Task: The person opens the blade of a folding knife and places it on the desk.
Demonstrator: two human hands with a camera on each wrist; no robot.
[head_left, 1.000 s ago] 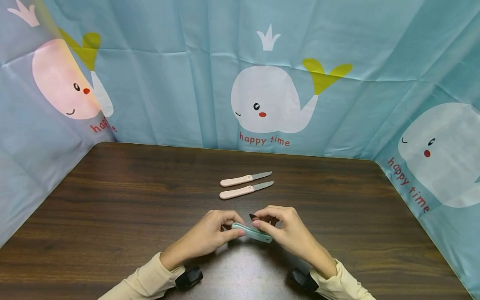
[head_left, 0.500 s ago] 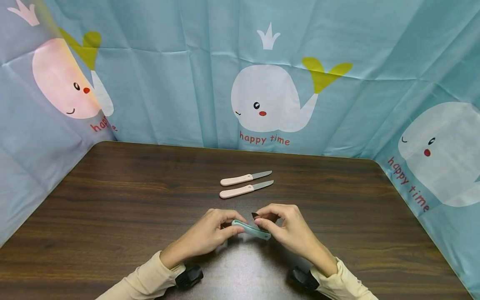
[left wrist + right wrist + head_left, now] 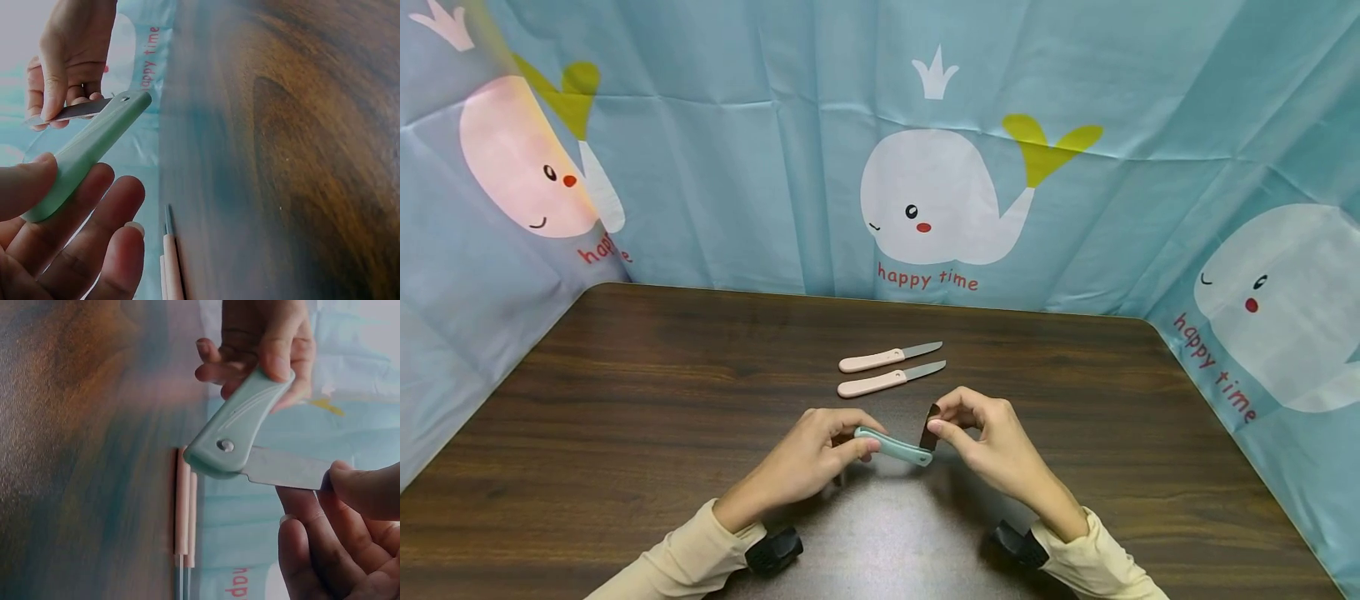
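A folding knife with a mint-green handle (image 3: 897, 447) is held above the table between my hands. My left hand (image 3: 808, 450) pinches the handle's far end between thumb and fingers. With thumb and fingertips, my right hand (image 3: 988, 429) pinches the blade (image 3: 930, 429) near its tip. In the right wrist view the blade (image 3: 284, 469) stands partly unfolded, at an angle to the handle (image 3: 240, 419), turning about a round metal pivot. The left wrist view shows the same green handle (image 3: 94, 150) lying along the left fingers.
Two unfolded knives with pale pink handles, the upper one (image 3: 872, 361) and the lower one (image 3: 872, 384), lie side by side on the dark wooden table (image 3: 662, 400) beyond my hands. A light blue whale-print curtain (image 3: 737, 167) rises behind the table's far edge.
The blade has swung out from the green handle, pulled up by my right hand, which has moved slightly up and right. My left hand has shifted a little left and up with the handle.
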